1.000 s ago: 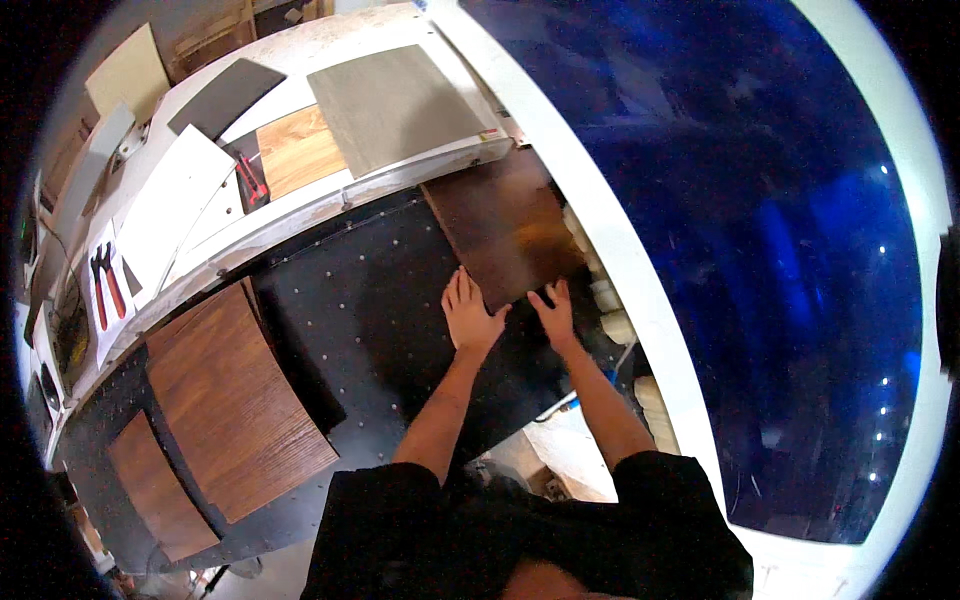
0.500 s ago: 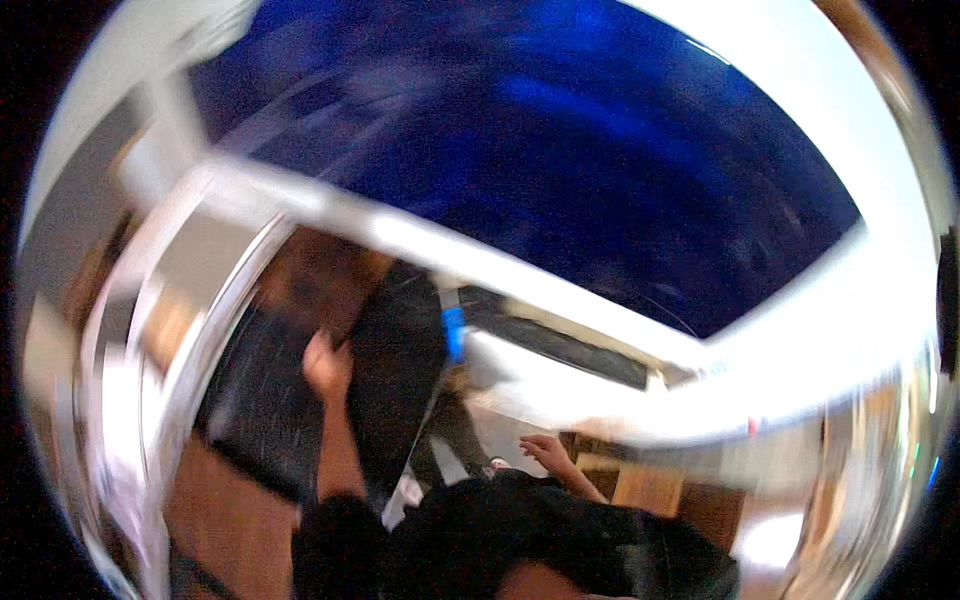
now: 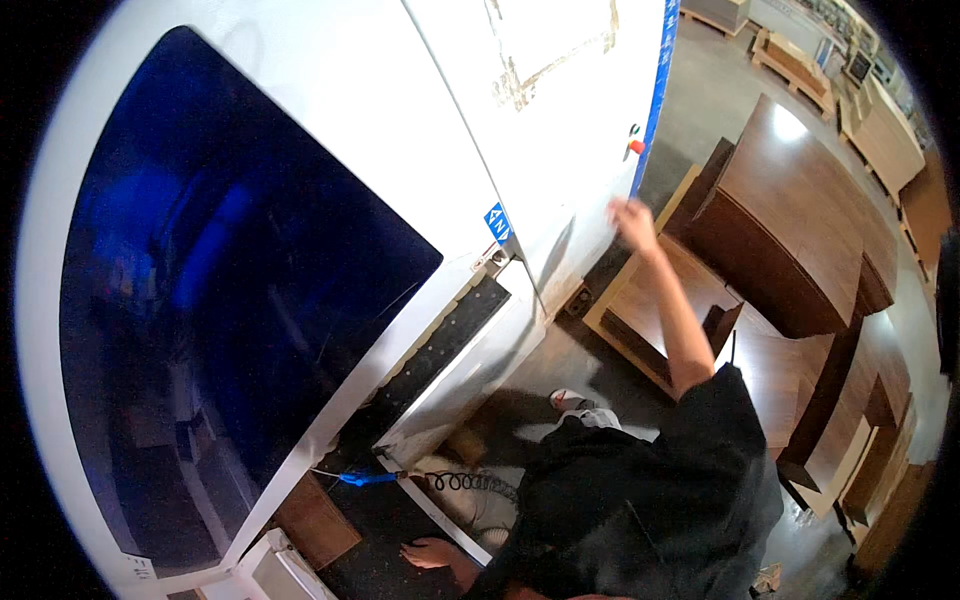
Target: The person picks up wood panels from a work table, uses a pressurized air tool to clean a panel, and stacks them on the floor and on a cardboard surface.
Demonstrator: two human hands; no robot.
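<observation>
My right hand (image 3: 632,225) is raised beside the white machine cabinet (image 3: 575,110), below a red push button (image 3: 637,147). Its fingers are slightly blurred and loosely bent, with nothing visible in them. At the lower edge my left hand (image 3: 430,553) is open, its fingers stretched out over a black machine bed (image 3: 375,545). I cannot tell whether it touches that surface. Near it lie a brown board (image 3: 318,522) and a blue air gun (image 3: 366,479) on a black coiled hose (image 3: 462,482).
A large dark blue window (image 3: 230,300) fills the machine's left side. Stacks of brown wood-grain boards (image 3: 800,210) stand on the right, close to my right arm. More board stacks on pallets (image 3: 795,72) are farther back. My shoe (image 3: 566,400) shows on the grey floor.
My view has swung to the right, bringing the board stacks into sight. My right arm has reached out toward the cabinet. My left hand now appears at the lower edge, stretched out.
</observation>
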